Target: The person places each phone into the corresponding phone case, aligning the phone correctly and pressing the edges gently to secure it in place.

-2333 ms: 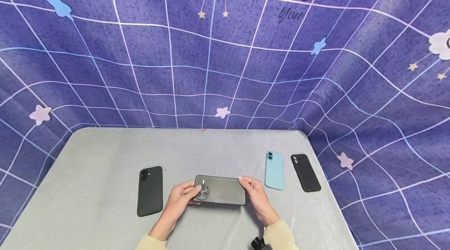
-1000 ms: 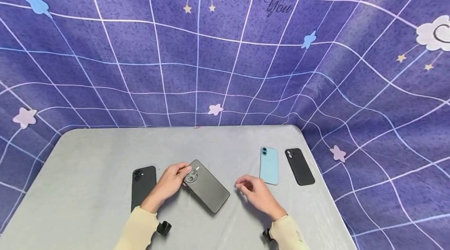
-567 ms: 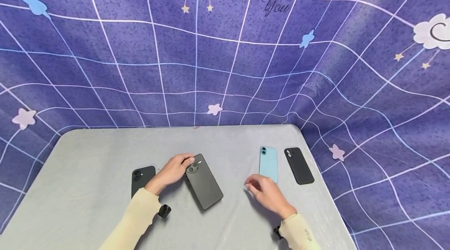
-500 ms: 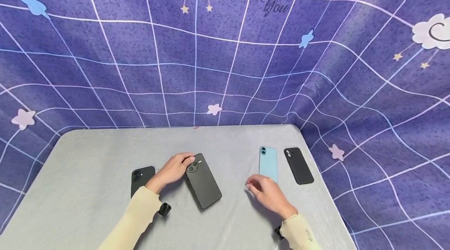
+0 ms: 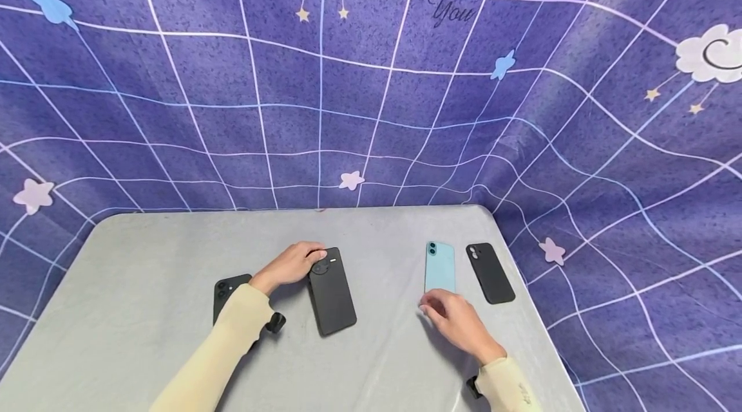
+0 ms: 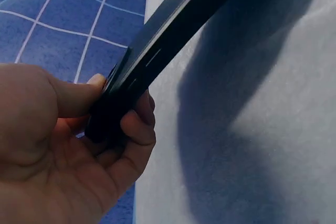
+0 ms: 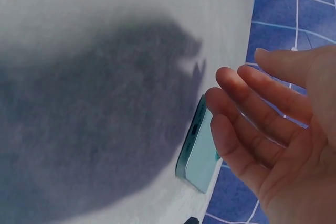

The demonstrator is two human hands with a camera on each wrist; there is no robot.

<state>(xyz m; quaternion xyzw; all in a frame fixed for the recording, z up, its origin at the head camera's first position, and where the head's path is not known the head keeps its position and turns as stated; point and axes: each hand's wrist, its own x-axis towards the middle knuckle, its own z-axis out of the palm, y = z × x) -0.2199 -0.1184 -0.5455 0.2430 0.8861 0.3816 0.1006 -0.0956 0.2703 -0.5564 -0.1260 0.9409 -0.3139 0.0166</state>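
Observation:
My left hand (image 5: 295, 262) pinches the camera end of a dark grey phone (image 5: 333, 299) with a round camera bump. In the left wrist view the thumb lies on the back of this phone (image 6: 157, 40) and the fingers are curled beneath, with its side buttons showing. A shadow falls on the cloth below it. My right hand (image 5: 458, 320) holds nothing; its fingers are loosely bent in the right wrist view. It hovers by the lower end of a light blue phone (image 5: 440, 265), partly covering it in the head view. That phone's port edge (image 7: 194, 129) shows behind the fingers.
A black phone case (image 5: 491, 273) with a camera cutout lies at the table's right. Under the left sleeve (image 5: 223, 341) another black phone (image 5: 227, 293) is partly hidden. The grey cloth-covered table (image 5: 162, 251) meets purple grid-patterned curtains (image 5: 278, 109) behind and at the right.
The right hand let go of the dark grey phone and moved right toward the light blue one. The left hand carried the grey phone away from the body and turned it from sideways to nearly upright.

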